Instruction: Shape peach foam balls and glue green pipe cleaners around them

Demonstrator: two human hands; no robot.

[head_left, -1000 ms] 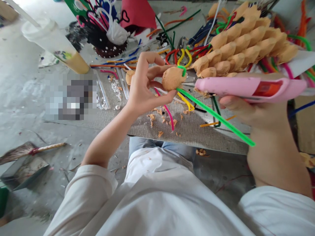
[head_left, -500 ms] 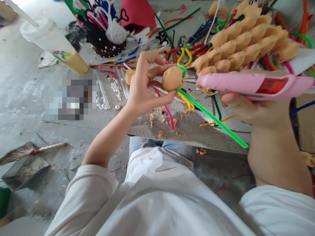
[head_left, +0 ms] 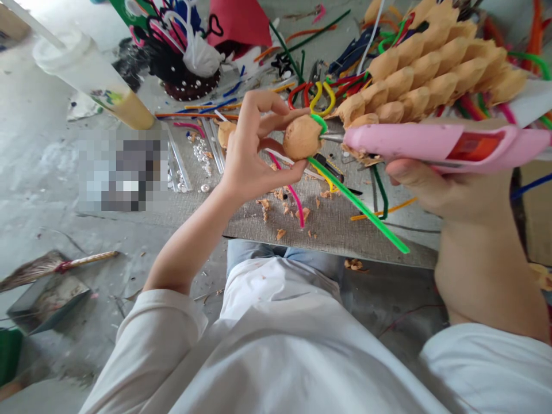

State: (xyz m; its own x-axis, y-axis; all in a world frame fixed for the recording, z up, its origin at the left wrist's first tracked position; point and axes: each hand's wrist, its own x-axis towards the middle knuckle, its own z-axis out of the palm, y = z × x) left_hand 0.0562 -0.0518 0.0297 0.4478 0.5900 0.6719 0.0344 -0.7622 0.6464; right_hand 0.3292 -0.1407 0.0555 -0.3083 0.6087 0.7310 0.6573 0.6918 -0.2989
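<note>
Between the thumb and fingers of my left hand [head_left: 254, 155] is a tan, rounded piece cut from an egg tray [head_left: 302, 138]. A bright green pipe cleaner [head_left: 362, 207] runs along its right edge, and its long free end slants down to the right. My right hand [head_left: 448, 184] is closed round a pink hot glue gun [head_left: 401, 144], held level from the right. The metal nozzle points left and meets the right edge of the tan piece, beside the green pipe cleaner. Whether glue is coming out cannot be seen.
A tan egg tray [head_left: 422, 75] lies behind the glue gun. Yellow-handled pliers [head_left: 323, 99], loose beads [head_left: 202, 152] and paper scraps litter the grey table [head_left: 241, 224]. At the left stands a plastic drink cup [head_left: 99, 80]; a pearl-dotted brown piece [head_left: 192, 86] sits farther back.
The free end of the green pipe cleaner has swung left and slightly up. Both hands stay almost where they were, and the nozzle remains at the tan piece's edge.
</note>
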